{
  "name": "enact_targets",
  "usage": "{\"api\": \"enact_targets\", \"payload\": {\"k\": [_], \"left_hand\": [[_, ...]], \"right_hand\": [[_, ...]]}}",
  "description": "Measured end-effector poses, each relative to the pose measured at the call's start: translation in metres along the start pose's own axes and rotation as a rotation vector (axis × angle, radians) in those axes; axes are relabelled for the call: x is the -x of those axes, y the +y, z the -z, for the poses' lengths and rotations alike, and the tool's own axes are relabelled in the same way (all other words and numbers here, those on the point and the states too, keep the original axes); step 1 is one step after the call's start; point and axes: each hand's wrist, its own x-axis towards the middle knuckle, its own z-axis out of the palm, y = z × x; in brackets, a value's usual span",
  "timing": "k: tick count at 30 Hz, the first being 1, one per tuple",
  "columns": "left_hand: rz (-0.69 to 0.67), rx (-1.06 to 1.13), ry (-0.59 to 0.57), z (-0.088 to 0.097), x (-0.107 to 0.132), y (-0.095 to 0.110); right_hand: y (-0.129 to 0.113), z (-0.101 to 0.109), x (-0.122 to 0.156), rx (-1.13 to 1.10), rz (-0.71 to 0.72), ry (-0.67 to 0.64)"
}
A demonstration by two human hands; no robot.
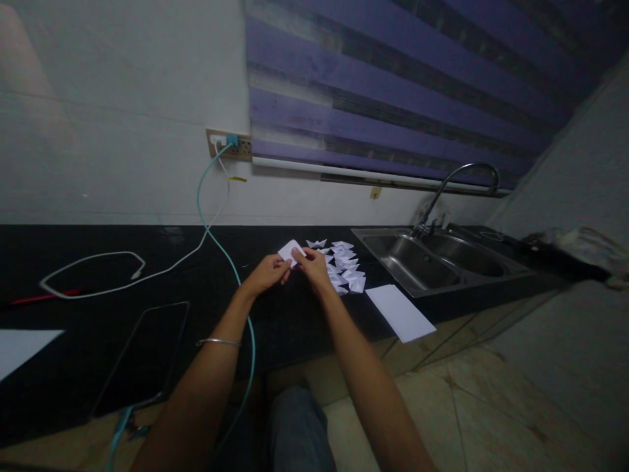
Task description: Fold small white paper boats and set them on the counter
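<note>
Two bare hands meet over the black countertop (289,328), about midway along its length and toward its back edge. Left hand (269,270): fingers closed on the lower left side of a small folded white paper (291,252). Right hand (314,267): thumb and fingers pinching the same paper from its right side — both grips closed, paper held between them.

Several folded white paper pieces (346,265), pointed at the ends, lie clustered beside the right hand, short of the left rim of the steel sink (410,255). Flat white paper (399,313) lies nearer the viewer, its lower side at the countertop's front edge.

Left part of the countertop: a flat dark device (142,357) with a pale rim near the front edge; a white sheet (24,351) at the left; a red stick-like object (44,298) beneath a looped white cable (171,267). Teal cable (252,347) runs behind the left wrist — bangle (219,341) on that forearm.
</note>
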Motion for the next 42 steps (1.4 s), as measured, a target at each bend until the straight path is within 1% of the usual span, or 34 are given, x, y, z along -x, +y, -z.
{"api": "enact_targets", "payload": {"k": [3, 6, 9, 13, 17, 18, 19, 21, 23, 24, 26, 28, 30, 35, 38, 42], "left_hand": [[-0.011, 0.014, 0.043, 0.001, -0.002, -0.004], [0.001, 0.03, 0.051, 0.0, -0.002, -0.006], [-0.013, 0.045, 0.056, 0.001, -0.002, -0.008], [-0.037, 0.085, 0.037, 0.007, -0.002, -0.01], [-0.031, 0.102, -0.019, 0.009, -0.002, -0.007], [-0.026, 0.11, -0.019, 0.008, -0.002, -0.006], [-0.02, 0.132, -0.001, 0.008, -0.002, -0.005], [-0.016, 0.216, 0.076, 0.007, -0.001, -0.004], [-0.031, 0.326, 0.147, 0.007, -0.001, -0.004], [-0.045, 0.372, 0.155, 0.008, -0.001, -0.004], [-0.071, 0.42, 0.123, 0.009, 0.0, -0.004], [-0.074, 0.417, 0.078, 0.01, 0.0, -0.003], [-0.055, 0.392, 0.081, 0.011, 0.0, -0.002], [-0.031, 0.399, 0.197, 0.013, -0.001, -0.002], [-0.022, 0.406, 0.252, 0.016, -0.003, -0.003], [-0.025, 0.329, 0.296, 0.019, -0.003, -0.002]], "right_hand": [[0.002, 0.001, 0.001, 0.01, -0.027, -0.03], [0.002, 0.002, 0.002, 0.022, -0.005, -0.011], [0.001, 0.003, 0.002, -0.001, -0.036, -0.02], [-0.001, 0.003, 0.002, -0.003, -0.041, -0.023], [-0.002, 0.004, 0.003, 0.075, 0.002, -0.021], [-0.003, 0.004, 0.003, 0.102, 0.023, -0.026], [-0.003, 0.004, 0.003, 0.13, 0.046, -0.032], [-0.003, 0.005, 0.003, 0.171, 0.08, -0.041], [-0.001, 0.005, 0.003, 0.177, 0.086, -0.038], [0.0, 0.005, 0.002, 0.169, 0.08, -0.031], [0.002, 0.004, 0.0, 0.135, 0.059, -0.017], [0.004, 0.003, -0.001, 0.079, 0.031, -0.017], [0.003, 0.001, -0.001, 0.015, 0.011, -0.033], [-0.008, 0.0, 0.002, -0.096, -0.007, -0.092], [-0.014, 0.0, 0.004, -0.121, -0.014, -0.132], [-0.016, 0.0, 0.005, -0.095, 0.041, -0.172]]}}
